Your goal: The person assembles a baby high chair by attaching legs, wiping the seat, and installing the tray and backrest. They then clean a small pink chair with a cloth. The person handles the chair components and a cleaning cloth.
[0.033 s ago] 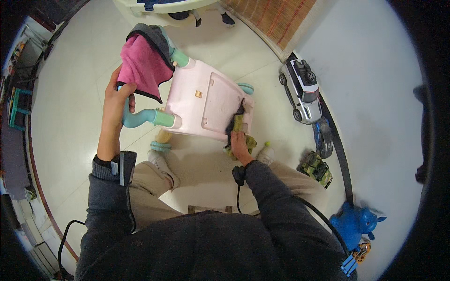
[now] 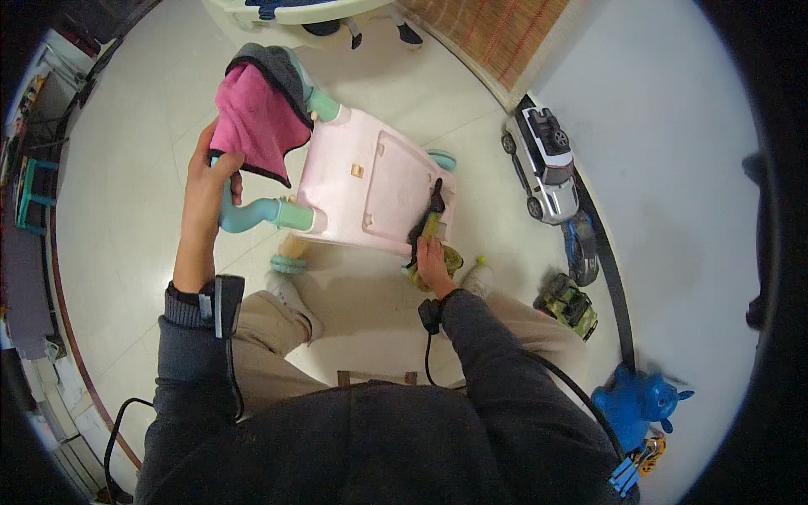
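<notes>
A pale pink plastic toy cart (image 2: 341, 198) with a teal, curved handle (image 2: 252, 214) lies in front of me. My left hand (image 2: 210, 172) is wrapped round the left part of that handle. A pink cloth with grey backing and black edging (image 2: 257, 118) hangs over the handle, its near edge against my left thumb. My right hand (image 2: 433, 263) is closed on a yellow-green cloth with dark edging (image 2: 443, 257) and presses it on the cart's right end. Part of this cloth runs along the recess there. My right fingertips are partly hidden in its folds.
On the right, along the wall, stand a silver toy car (image 2: 551, 172), a blue-black toy car (image 2: 579, 248), a camouflage toy vehicle (image 2: 568, 305) and a blue animal toy (image 2: 635, 404). A woven mat (image 2: 497, 42) and a pale round-edged piece of furniture (image 2: 320, 12) are at the back.
My right hand and the yellow-green cloth have shifted very slightly, and the cloth's folds lie differently in the recess. My left hand keeps its hold on the handle.
</notes>
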The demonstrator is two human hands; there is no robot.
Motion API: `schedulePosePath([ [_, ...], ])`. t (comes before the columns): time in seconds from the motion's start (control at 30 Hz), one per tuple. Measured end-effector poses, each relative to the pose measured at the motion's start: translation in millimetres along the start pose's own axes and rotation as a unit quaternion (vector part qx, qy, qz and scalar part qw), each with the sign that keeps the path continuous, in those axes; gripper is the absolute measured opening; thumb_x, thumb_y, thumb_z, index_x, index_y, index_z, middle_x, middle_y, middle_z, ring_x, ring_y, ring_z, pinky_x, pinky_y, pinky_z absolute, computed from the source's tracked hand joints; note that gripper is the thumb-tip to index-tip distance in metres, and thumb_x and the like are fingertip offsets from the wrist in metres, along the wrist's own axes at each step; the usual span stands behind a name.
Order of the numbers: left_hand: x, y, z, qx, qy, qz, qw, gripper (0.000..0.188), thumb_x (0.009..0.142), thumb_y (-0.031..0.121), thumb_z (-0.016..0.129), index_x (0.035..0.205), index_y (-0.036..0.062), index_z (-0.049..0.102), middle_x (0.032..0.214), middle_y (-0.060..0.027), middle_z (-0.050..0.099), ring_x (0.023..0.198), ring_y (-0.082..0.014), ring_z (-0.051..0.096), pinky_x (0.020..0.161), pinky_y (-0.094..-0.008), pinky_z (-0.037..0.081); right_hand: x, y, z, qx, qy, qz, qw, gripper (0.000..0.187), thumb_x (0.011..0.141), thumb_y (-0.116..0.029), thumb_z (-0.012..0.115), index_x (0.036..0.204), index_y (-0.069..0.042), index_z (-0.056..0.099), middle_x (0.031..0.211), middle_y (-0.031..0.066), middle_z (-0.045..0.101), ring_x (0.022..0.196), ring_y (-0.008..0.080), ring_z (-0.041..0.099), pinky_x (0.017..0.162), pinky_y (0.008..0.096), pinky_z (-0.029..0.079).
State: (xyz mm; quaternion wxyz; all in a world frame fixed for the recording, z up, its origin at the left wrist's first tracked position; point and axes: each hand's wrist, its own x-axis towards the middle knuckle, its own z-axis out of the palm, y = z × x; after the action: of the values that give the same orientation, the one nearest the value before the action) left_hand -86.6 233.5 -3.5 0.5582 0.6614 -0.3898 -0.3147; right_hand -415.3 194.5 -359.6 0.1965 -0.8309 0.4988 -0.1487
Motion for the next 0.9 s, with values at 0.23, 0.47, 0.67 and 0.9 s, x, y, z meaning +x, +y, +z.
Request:
schedulePosePath([
  [0.23,-4,5,3,0.059,0.036,-0.036,0.997,0.061,0.081,0.011,0.058,0.138,0.0102,0.039,0.072,-0.0014,0.052,0.053,-0.0096,0.051,0.045,-0.0258,0.045,83,23,-21,0.418,0.092,0.304,0.851,0.048,0.098,-0.032,0.036,0.126,0.006,0.047,0.123,0.0281,0.051,0.109,0.0399,0.05,0.093,0.0453,0.04],
  [0.47,-3,10,13,0.133,0.096,-0.055,0.985,0.057,0.078,0.013,0.056,0.134,0.0071,0.043,0.071,-0.0027,0.054,0.049,-0.0095,0.049,0.042,-0.024,0.041,146,42,-15,0.151,0.045,0.119,0.98,0.048,0.095,-0.033,0.041,0.118,0.008,0.049,0.114,0.025,0.055,0.102,0.0396,0.052,0.088,0.0456,0.041],
  [0.67,-5,13,15,0.188,0.099,-0.05,0.976,0.06,0.077,0.011,0.054,0.135,0.0081,0.041,0.068,-0.0016,0.051,0.047,-0.0093,0.047,0.042,-0.0238,0.04,163,36,-22,0.013,-0.025,0.174,0.984,0.043,0.089,-0.026,0.044,0.116,0.008,0.049,0.118,0.0281,0.052,0.106,0.0453,0.048,0.093,0.0506,0.037],
  [0.9,-5,12,11,0.143,0.058,-0.026,0.988,0.063,0.076,0.008,0.053,0.137,0.0104,0.039,0.066,-0.0006,0.05,0.045,-0.0084,0.046,0.04,-0.0236,0.038,183,-25,-54,0.15,0.072,0.193,0.967,0.046,0.08,-0.025,0.052,0.114,0.006,0.053,0.122,0.0295,0.049,0.113,0.0444,0.046,0.098,0.0484,0.036],
])
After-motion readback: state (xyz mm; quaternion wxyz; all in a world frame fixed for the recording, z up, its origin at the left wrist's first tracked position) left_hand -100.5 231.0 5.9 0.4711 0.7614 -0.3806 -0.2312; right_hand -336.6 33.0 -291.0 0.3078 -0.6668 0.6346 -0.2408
